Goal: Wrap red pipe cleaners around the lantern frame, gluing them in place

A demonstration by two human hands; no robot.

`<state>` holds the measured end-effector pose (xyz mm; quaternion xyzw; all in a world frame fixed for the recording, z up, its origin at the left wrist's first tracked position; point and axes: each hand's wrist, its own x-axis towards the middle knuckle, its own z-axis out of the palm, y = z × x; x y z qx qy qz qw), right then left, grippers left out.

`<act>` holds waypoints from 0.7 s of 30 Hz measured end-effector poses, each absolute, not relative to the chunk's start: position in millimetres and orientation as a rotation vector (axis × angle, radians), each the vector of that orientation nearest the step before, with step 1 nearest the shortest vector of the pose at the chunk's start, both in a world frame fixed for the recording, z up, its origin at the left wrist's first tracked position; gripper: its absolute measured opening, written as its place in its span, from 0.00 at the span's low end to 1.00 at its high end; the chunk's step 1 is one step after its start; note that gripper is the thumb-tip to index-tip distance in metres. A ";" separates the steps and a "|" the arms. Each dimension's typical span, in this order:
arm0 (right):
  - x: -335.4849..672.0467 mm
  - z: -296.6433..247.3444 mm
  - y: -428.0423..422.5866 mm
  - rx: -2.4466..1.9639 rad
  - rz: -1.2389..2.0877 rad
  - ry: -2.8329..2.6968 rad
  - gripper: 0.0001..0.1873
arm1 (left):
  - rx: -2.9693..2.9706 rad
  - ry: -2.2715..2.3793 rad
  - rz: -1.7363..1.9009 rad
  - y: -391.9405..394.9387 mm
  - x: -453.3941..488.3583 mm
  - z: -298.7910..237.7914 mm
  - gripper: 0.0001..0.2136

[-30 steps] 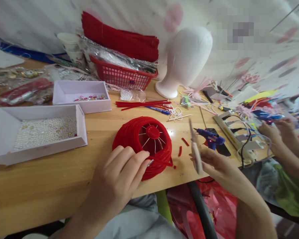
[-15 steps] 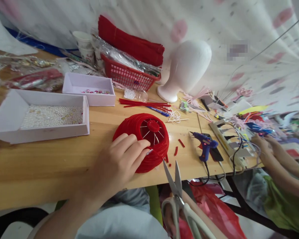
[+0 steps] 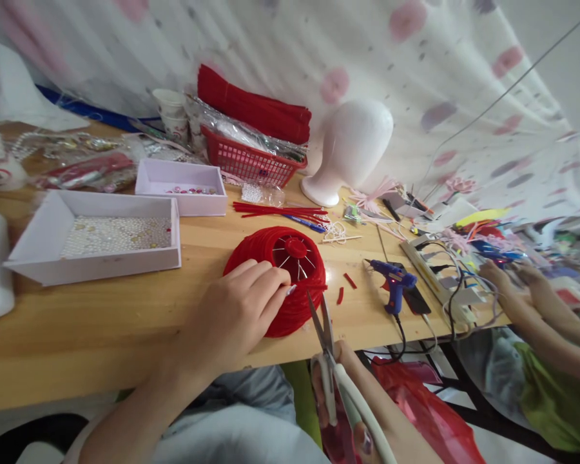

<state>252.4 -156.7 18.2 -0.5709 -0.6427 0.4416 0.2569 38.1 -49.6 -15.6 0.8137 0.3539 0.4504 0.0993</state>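
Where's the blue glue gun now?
In the head view, right of centre: the blue glue gun is on the table, beside the black phone, left of the power strip.

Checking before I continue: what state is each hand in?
Left hand: closed, pinching a red strip.
Right hand: closed on the scissors, blades parted.

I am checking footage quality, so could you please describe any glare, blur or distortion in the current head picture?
Head view: a pale glare patch on the table, just right of the red ball; head view: scissors fairly sharp, far-right clutter softer; head view: the mannequin head leans, likely from wide-angle distortion.
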 end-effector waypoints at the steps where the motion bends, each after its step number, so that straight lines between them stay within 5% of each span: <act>1: 251.4 19.0 -154.6 -1.549 1.247 -1.714 0.33 | 2.399 1.044 1.343 -49.5 38.4 -16.3 0.04; 21: 236.0 6.9 -142.0 -1.521 1.523 -1.302 0.38 | 2.341 1.028 1.477 -49.0 42.6 -19.4 0.03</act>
